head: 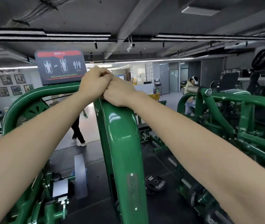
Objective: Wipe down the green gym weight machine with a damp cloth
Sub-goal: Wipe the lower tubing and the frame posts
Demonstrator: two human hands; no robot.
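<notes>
Glossy green weight machine (120, 139): its thick curved centre beam rises upright.

An instruction placard (60, 67), a black weight plate (155, 183) on the floor, framed wall pictures (5, 86).

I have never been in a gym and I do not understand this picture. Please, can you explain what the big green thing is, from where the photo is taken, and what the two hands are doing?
The photo comes from a camera worn on a person's head, so you see their own two bare arms reaching forward. The big green thing is a gym weight machine made of thick painted tubes. The left hand and right hand meet at the top of its central beam, fingers curled. No cloth is visible, so I cannot tell what they hold. Behind them stands an instruction sign. On the dark floor lies a black weight plate.
</notes>
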